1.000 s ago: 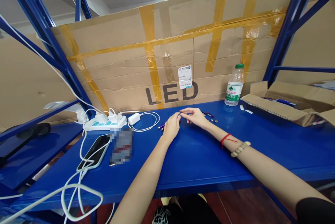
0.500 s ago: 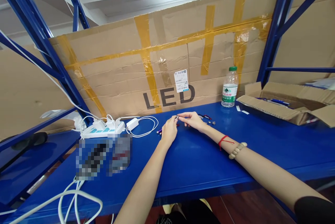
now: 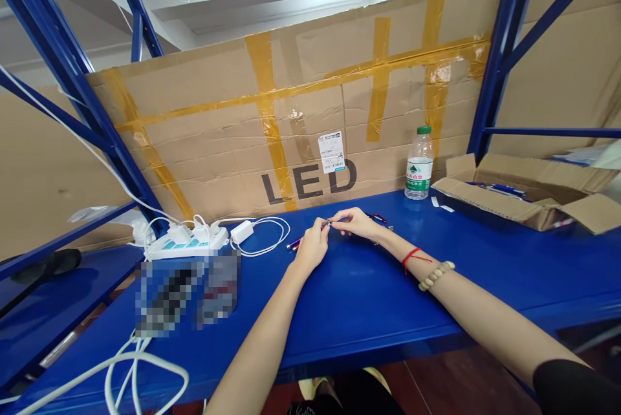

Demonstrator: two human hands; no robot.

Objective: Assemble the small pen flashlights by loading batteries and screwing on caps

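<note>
My left hand is closed, its fingertips pinching a small shiny metal piece. The fingers of my right hand close on the same piece from the right, so the fingertips of both hands nearly meet. What kind of piece it is cannot be made out. Just left of my left hand, a slim purple metallic tube lies on the blue table, partly hidden by the hand. A small item with a red edge lies behind my right wrist, along with tiny metallic parts.
A water bottle stands at the back right beside an opened cardboard box with blue pen-like items inside. On the left are a white power strip, cables and two blurred-out objects. A large cardboard panel closes off the back.
The view has shifted slightly, so the scene sits a little further left. Both hands keep hold of the small piece. My right forearm now covers more of the tiny parts.
</note>
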